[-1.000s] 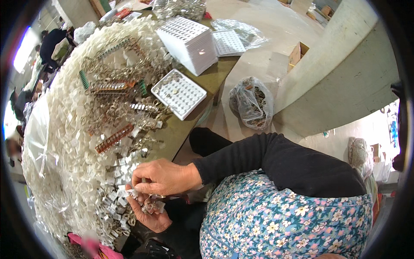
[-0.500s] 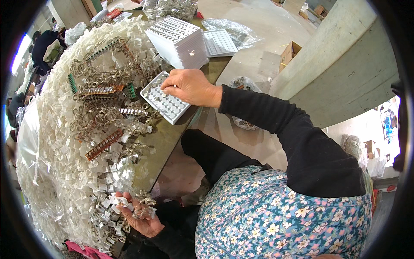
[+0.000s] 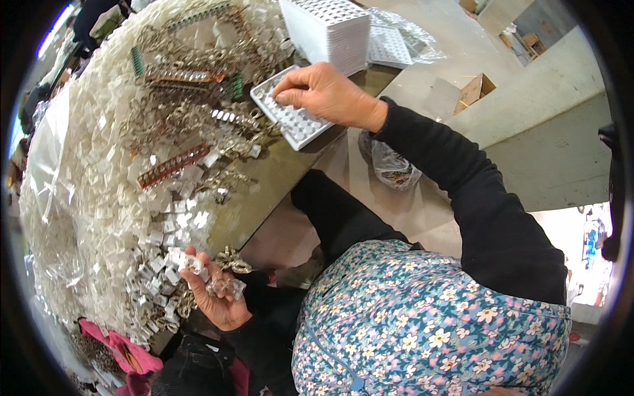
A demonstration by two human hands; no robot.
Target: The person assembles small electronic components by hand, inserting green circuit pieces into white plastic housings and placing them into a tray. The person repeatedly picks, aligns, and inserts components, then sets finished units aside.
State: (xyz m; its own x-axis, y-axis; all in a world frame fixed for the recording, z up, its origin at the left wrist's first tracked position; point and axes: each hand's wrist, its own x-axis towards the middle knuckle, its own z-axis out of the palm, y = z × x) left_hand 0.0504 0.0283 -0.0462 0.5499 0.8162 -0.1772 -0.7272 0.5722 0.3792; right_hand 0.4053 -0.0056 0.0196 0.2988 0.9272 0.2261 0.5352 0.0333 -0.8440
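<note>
My right hand is over a shallow white tray with rows of small slots. Its thumb and forefinger are pinched together at the tray's surface; whatever is between them is too small to make out. Lower down, my left hand lies palm up beside the heap, its fingers curled round several small clear plastic pieces with metal bits among them. A bunch of shiny metal pieces lies just beyond its fingertips.
A big heap of small whitish plastic pieces covers the table's left, with tangled metal parts and an orange-brown strip on top. Stacked white trays stand behind. A pink cloth and dark fabric come in at lower left.
The whole view has shifted, so table and tray appear higher and farther right. My right hand stays over the tray, still pinched. My left hand keeps hold of the plastic pieces.
</note>
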